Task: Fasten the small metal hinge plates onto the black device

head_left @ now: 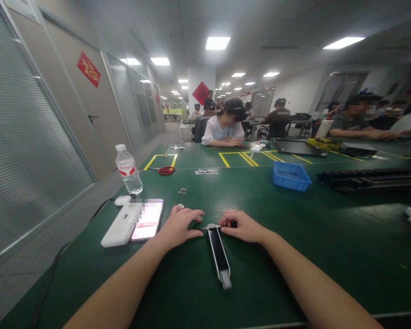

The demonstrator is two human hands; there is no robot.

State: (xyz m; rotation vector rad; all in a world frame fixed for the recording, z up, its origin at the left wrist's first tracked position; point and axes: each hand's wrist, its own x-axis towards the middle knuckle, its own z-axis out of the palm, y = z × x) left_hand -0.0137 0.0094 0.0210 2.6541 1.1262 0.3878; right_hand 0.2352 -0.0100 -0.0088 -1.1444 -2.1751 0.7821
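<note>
A long narrow object [219, 251] with a black face, white rim and grey end piece lies on the green table between my forearms. Across its far end runs a thin metal rod [213, 226]. My right hand [242, 225] is curled, thumb and fingertips pinching the rod's right end. On the other side, my left hand [181, 227] has its thumb and forefinger apart near the rod's left end; whether the thumb touches it I cannot tell. Small metal pieces [182, 190] lie beyond the left hand, some close to its fingertips.
To the left are a phone [148, 220], a white power bank [118, 225] and a water bottle [129, 170]. Red-handled scissors [166, 170] and a blue bin [291, 175] lie farther off. Black racks [370, 179] stand at right. A person [224, 130] sits across the table.
</note>
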